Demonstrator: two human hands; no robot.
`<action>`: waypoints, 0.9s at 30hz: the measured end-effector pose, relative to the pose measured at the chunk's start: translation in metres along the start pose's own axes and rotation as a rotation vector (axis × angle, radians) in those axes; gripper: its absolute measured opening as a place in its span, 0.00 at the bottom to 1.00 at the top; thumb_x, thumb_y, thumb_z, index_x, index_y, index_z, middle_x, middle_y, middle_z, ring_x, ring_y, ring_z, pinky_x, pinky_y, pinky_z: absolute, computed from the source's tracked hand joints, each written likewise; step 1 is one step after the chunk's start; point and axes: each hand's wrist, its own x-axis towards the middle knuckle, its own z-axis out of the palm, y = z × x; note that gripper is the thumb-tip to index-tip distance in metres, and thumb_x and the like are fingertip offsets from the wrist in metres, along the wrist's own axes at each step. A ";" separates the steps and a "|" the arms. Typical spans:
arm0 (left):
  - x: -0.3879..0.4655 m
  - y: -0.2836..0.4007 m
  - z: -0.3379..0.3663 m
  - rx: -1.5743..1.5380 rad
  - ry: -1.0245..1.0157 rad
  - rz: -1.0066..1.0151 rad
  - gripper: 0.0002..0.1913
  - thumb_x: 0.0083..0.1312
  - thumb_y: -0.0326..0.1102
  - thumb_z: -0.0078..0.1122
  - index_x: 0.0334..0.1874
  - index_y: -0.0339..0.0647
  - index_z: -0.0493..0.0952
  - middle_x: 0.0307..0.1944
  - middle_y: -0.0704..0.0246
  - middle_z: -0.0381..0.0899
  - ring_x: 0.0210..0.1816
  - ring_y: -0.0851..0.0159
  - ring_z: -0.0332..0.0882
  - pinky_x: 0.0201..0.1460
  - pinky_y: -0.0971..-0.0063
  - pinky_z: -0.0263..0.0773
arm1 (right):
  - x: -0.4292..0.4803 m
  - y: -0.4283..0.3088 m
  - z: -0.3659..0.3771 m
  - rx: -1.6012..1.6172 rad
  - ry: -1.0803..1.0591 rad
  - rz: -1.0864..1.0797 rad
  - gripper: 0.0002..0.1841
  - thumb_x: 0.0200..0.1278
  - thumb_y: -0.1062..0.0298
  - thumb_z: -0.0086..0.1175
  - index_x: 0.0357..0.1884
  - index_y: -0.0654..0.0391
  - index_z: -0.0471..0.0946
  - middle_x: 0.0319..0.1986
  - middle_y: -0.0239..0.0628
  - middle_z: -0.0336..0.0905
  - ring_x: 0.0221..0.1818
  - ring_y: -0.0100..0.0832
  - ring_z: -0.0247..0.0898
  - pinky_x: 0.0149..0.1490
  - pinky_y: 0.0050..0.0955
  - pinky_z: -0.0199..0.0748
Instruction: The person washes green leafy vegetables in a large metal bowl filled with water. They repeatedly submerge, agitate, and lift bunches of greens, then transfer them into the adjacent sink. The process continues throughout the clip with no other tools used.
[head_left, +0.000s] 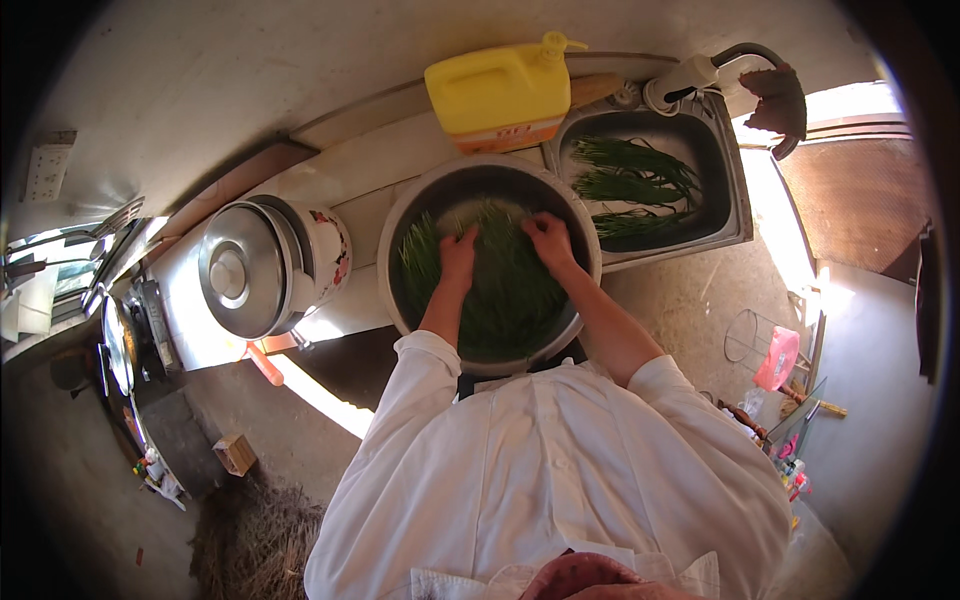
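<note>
A large round metal basin (590, 296) stands in front of me, with long, thin green stalks (499, 292), likely chives, spread through it. Inside it, my left hand (457, 259) grips the stalks left of the middle, thumb upward. My right hand (551, 240) has its fingers curled on the right side of the same bunch. Motion blurs the greens between and below the hands, and some fingertips are hidden among them. To the right, separate bunches of similar greens (634, 184) lie in a stainless steel sink (712, 180).
Behind the basin stands a yellow plastic jug (499, 90). A faucet (679, 86) with a dark hose rises at the sink's back corner. On the left are a lidded metal pot (244, 274) and a flowered white enamel pot (330, 244). An orange handle (265, 365) juts past the counter edge.
</note>
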 end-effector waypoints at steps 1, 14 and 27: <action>-0.001 0.001 -0.001 -0.014 0.017 -0.017 0.22 0.66 0.47 0.63 0.53 0.36 0.78 0.48 0.66 0.82 0.47 0.67 0.77 0.51 0.71 0.71 | -0.001 0.001 0.001 0.015 0.013 0.028 0.17 0.66 0.57 0.57 0.44 0.63 0.80 0.35 0.40 0.83 0.40 0.29 0.75 0.48 0.30 0.71; 0.005 -0.015 0.003 0.154 0.032 -0.107 0.35 0.61 0.50 0.68 0.60 0.27 0.70 0.56 0.52 0.77 0.56 0.56 0.76 0.57 0.63 0.69 | -0.019 0.006 0.015 0.143 0.118 0.106 0.22 0.64 0.55 0.59 0.49 0.65 0.80 0.42 0.46 0.83 0.46 0.35 0.79 0.51 0.34 0.72; 0.017 -0.027 -0.025 -0.323 -0.319 -0.093 0.22 0.63 0.40 0.64 0.54 0.32 0.75 0.48 0.59 0.79 0.50 0.59 0.78 0.51 0.64 0.74 | -0.030 -0.001 0.007 0.414 -0.063 0.259 0.21 0.65 0.59 0.59 0.55 0.64 0.78 0.48 0.38 0.81 0.49 0.29 0.75 0.55 0.29 0.71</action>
